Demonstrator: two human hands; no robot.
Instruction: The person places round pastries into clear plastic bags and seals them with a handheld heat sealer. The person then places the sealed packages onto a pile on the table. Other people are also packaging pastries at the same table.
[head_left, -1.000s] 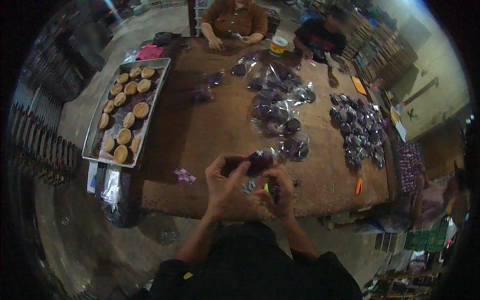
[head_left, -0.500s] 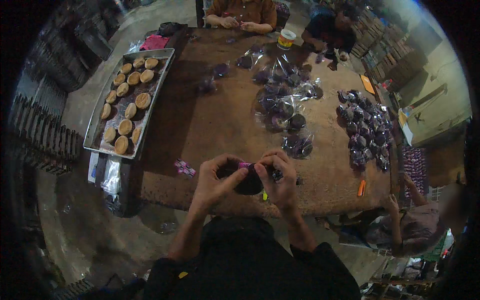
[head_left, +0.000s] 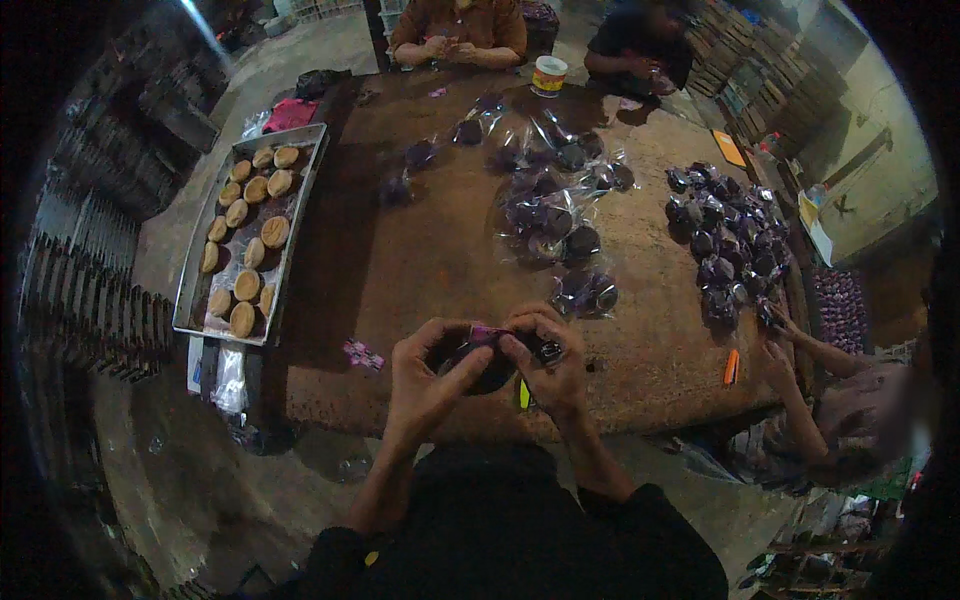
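Note:
Near the table's front edge, both my hands pinch a dark, round wrapped packet between them. My left hand grips its left side, with the thumb across the front. On the right side my right hand is closed, thumb and curled fingers at the packet's top. A small pink label shows at the top between the thumbs. What the palms cover is hidden. A yellow-green object lies just below the packet, and pink labels lie on the table beside my left hand.
A metal tray of round baked buns stands at left. Clear-wrapped dark packets spread mid-table; a bigger heap sits at right near an orange-handled tool. A tub stands at the back. Co-workers sit across and at right.
The head view has shifted slightly. The co-worker at right has reached forward to the heap of packets. My hands keep hold of the packet, and the pink label sits a little more tilted.

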